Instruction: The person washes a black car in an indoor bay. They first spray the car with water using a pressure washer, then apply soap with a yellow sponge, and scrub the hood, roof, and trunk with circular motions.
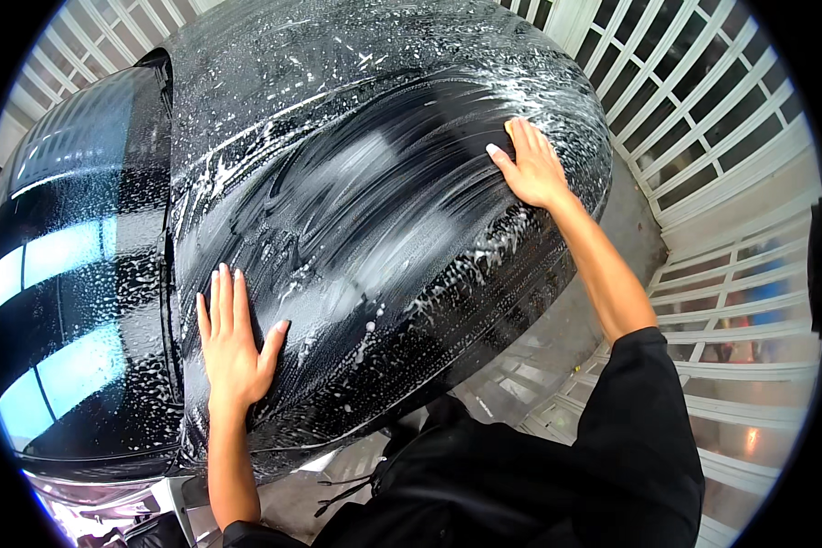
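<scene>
A black car hood point(338, 192) covered with soapy foam fills the middle of the view. My left hand point(234, 352) lies flat on it near the windshield edge, fingers stretched upward and thumb out to the side. Farther off, toward the rounded front end, my right hand point(532, 166) is pressed on the hood with its thumb spread from the fingers. A small yellowish patch shows by its fingertips; whether something lies beneath that palm I cannot tell. Streaked wipe marks run across the foam between both hands. White suds point(511, 91) gather thickly just beyond my right hand.
The dark, wet windshield point(64, 247) curves along the left, reflecting bright light. White slatted panels point(703, 100) stand beyond the car's front and at the right. Grey floor point(511, 374) shows between the car and my black clothing. Dark cords point(342, 498) hang by my waist.
</scene>
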`<state>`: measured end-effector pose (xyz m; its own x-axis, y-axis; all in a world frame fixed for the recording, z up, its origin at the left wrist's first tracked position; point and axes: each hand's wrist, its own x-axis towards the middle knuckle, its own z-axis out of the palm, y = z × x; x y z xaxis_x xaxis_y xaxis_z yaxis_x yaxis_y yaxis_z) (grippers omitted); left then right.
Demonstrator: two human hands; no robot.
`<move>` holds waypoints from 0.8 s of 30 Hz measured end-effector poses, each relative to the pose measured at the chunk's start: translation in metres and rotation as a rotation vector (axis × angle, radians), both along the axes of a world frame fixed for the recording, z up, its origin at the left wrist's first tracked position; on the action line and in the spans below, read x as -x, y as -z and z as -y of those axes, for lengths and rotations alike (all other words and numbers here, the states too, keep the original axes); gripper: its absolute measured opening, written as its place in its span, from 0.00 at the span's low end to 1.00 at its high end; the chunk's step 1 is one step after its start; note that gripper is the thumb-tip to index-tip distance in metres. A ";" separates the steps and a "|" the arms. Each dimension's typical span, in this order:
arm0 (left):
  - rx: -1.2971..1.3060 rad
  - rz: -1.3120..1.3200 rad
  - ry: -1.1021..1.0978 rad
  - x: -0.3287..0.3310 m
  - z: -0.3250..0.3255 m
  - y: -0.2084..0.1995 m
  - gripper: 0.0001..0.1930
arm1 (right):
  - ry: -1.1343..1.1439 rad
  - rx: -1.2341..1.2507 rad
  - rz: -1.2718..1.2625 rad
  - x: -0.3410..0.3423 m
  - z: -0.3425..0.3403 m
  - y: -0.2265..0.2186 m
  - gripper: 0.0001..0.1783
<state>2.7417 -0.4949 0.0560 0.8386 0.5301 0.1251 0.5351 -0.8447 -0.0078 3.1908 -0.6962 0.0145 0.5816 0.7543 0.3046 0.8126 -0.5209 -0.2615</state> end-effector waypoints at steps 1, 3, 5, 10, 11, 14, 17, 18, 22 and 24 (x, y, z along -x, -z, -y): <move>0.001 0.005 0.006 -0.003 0.000 0.002 0.45 | 0.049 -0.033 -0.017 0.004 0.008 0.007 0.31; -0.011 0.006 -0.005 0.000 0.001 0.002 0.45 | -0.131 -0.131 0.241 0.098 -0.016 0.026 0.36; -0.019 0.005 -0.019 0.007 0.000 0.005 0.42 | -0.369 0.008 0.021 0.212 -0.032 0.006 0.44; -0.039 0.009 0.001 0.034 0.009 0.008 0.38 | -0.344 -0.156 0.069 0.178 0.009 0.010 0.36; -0.040 0.003 -0.002 0.045 0.018 0.001 0.38 | -0.216 -0.116 -0.077 0.141 0.017 -0.004 0.32; -0.016 0.030 0.092 0.060 0.040 0.008 0.38 | -0.031 -0.350 0.280 0.097 0.049 0.042 0.25; -0.084 0.036 0.098 0.088 0.055 0.012 0.38 | -0.180 -0.431 0.187 0.236 0.015 0.040 0.31; -0.096 0.060 0.103 0.092 0.056 0.015 0.38 | -0.240 -0.448 0.190 0.294 0.001 0.039 0.33; -0.220 0.172 0.125 0.135 0.054 0.031 0.39 | -0.568 -0.293 0.012 0.367 -0.022 0.033 0.38; -0.289 0.258 0.102 0.167 0.048 0.041 0.39 | -0.333 -0.617 0.275 0.309 -0.007 0.050 0.36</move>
